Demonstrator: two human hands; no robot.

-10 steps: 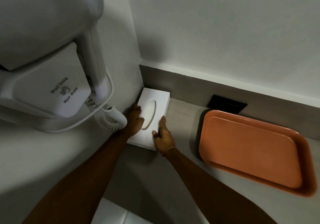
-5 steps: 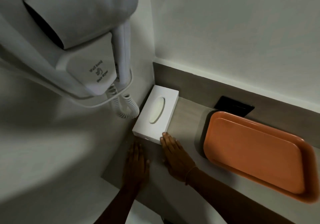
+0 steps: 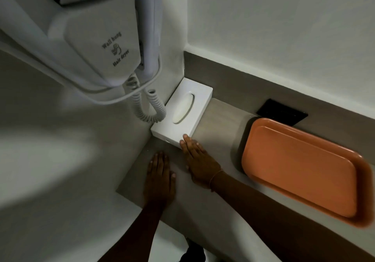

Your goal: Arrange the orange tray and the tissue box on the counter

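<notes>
A white tissue box point(image 3: 182, 111) with an oval slot lies in the counter's far left corner, against both walls. An empty orange tray point(image 3: 300, 166) lies flat to its right, with a gap of bare counter between them. My right hand point(image 3: 199, 161) rests flat on the counter, its fingertips touching the near right corner of the box. My left hand point(image 3: 160, 174) lies flat on the counter just in front of the box, apart from it. Neither hand holds anything.
A wall-hung hair dryer point(image 3: 97, 38) with a coiled cord point(image 3: 150, 109) hangs over the left side, the cord looping down beside the box. A black socket plate point(image 3: 282, 112) sits on the grey backsplash behind the tray. The grey counter point(image 3: 221, 119) ends at a front edge near me.
Both hands let go of the tissue box and drew back toward me. The box stays in the corner. The view shifted, showing more of the hair dryer.
</notes>
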